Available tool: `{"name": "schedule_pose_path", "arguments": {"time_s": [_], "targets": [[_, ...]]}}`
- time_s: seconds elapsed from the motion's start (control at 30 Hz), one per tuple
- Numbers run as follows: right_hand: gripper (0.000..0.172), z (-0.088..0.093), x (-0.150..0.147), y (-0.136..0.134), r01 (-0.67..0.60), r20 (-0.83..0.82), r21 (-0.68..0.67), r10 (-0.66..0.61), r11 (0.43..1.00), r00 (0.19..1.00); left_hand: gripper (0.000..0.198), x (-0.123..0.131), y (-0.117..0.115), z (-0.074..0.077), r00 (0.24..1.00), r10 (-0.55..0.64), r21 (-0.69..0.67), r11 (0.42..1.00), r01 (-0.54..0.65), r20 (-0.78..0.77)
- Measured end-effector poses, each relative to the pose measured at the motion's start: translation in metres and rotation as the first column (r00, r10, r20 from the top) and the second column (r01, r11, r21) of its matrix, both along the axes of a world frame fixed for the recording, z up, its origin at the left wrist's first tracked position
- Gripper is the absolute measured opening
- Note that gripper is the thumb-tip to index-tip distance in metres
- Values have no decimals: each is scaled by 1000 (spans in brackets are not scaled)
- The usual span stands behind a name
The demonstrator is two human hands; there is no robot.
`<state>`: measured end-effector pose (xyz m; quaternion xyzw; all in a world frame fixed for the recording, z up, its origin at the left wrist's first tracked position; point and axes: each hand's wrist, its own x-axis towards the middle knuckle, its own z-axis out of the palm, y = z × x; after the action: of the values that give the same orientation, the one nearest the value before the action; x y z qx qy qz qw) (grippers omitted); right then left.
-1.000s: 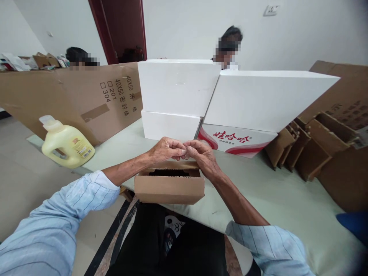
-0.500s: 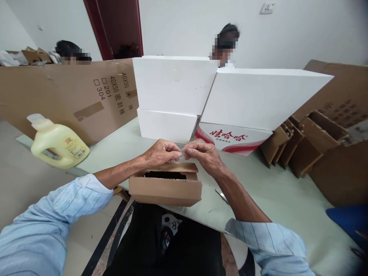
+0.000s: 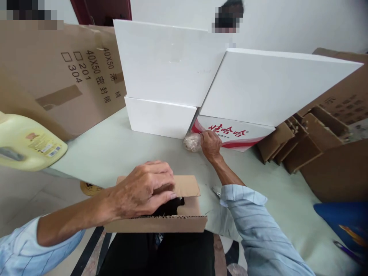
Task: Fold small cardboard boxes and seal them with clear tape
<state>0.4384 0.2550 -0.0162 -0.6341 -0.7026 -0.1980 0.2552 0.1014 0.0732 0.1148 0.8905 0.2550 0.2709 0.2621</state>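
Observation:
A small brown cardboard box (image 3: 161,225) lies at the table's near edge, its top open and something dark inside. My left hand (image 3: 146,188) is over the box's left part, fingers curled at the opening; what they hold, if anything, is hidden. Farther off, my right hand (image 3: 212,145) is closed beside a crumpled ball of clear plastic (image 3: 192,142), in front of the white box with red lettering (image 3: 232,133). Whether its fingers grip the plastic is hard to make out. A metal tool (image 3: 216,191) lies by the right sleeve.
White boxes (image 3: 169,65) stand stacked at the back of the table (image 3: 97,153). A yellow jug (image 3: 31,143) and large carton (image 3: 57,76) are at left. Folded cardboard (image 3: 304,138) and a blue object (image 3: 342,222) are at right. A person's head (image 3: 228,15) shows behind the boxes.
My hands were together above the box and have parted. The left came down to the box opening; the right reached the plastic ball near the white boxes. The view has tilted down and shifted.

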Motion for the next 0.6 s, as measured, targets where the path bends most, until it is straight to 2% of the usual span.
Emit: {"name": "schedule_pose_path", "arguments": {"time_s": [0.13, 0.23, 0.4, 0.5, 0.6], "targets": [[27, -30, -1, -6, -41, 36, -36, 43, 998, 998, 7, -1, -4, -9, 999, -1, 68, 998, -2, 35], [27, -42, -2, -16, -85, 54, -50, 87, 995, 995, 7, -1, -3, -11, 999, -3, 69, 998, 0, 42], [18, -48, 2, -25, -197, -4, -41, 197, 980, 980, 6, 0, 1, -13, 997, -8, 39, 999, 5, 77], [22, -49, 6, -20, -274, -133, -35, 267, 961, 954, 6, 0, 3, -13, 996, -7, 15, 1000, 6, 90], [30, -51, 10, -8, -261, -266, -17, 247, 965, 932, 6, -1, 3, -13, 996, -7, 7, 1000, 6, 84]]}}
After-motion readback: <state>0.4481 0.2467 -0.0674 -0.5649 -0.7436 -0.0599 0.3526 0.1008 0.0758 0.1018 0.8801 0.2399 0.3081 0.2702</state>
